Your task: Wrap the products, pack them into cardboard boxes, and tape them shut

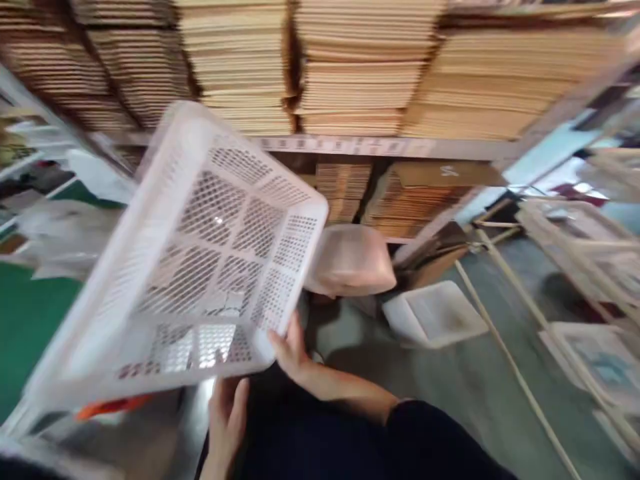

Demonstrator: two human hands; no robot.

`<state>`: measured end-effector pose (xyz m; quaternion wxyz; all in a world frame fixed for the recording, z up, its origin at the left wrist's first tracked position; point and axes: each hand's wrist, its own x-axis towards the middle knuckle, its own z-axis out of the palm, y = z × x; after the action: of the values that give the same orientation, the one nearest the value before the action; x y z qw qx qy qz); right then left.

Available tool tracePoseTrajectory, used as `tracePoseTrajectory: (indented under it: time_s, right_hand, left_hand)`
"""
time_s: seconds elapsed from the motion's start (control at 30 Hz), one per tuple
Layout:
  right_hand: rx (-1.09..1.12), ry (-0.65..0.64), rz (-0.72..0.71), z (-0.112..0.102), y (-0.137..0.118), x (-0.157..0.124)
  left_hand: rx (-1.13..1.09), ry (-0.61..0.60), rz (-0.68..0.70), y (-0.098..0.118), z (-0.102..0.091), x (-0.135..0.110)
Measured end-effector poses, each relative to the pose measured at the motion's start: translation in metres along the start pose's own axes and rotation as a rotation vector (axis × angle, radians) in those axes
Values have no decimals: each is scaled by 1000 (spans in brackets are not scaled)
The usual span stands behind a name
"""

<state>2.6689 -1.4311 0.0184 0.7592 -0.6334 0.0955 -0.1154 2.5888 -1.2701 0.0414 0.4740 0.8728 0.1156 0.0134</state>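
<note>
A white plastic basket with perforated walls and a lattice bottom is tilted up in front of me, its open side facing me. At its lower right corner, my right hand is closed on the rim. Below the near edge is my left hand, its thumb showing and its fingertips partly hidden behind the perforated wall; it holds the basket from underneath. Through the lattice I see no contents in the basket.
Stacks of flat cardboard fill the shelf ahead. Beneath it a clear wrapped bundle and a white bin are near the floor. Poles and a rack with trays stand right; a green surface lies left.
</note>
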Motion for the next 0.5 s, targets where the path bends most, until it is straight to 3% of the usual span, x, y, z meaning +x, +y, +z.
tracePoseTrajectory:
  time_s: [0.07,0.1,0.17,0.23,0.27,0.33,0.4,0.5]
  right_hand:
    - [-77,272,-29,-123,-18,36]
    - [-118,394,-35,-184,-25,43]
    - [-308,683,-17,-292,-34,34]
    - [-566,695,136,-371,-36,7]
    - [-591,699,185,-399,-35,-9]
    - [-606,666,247,-433,-31,-38]
    - [-564,694,306,-448,-24,-60]
    - [-455,831,386,-463,-10,-89]
  left_hand:
    - [-3,-457,242,32,44,22]
    - [33,-625,329,45,60,32]
    - [134,-784,429,63,85,48]
    - [221,-841,468,73,105,58]
    - [256,-864,476,76,114,61]
    - [309,-899,491,79,127,65]
    - [349,-895,494,76,133,69]
    - [402,-794,456,60,124,78]
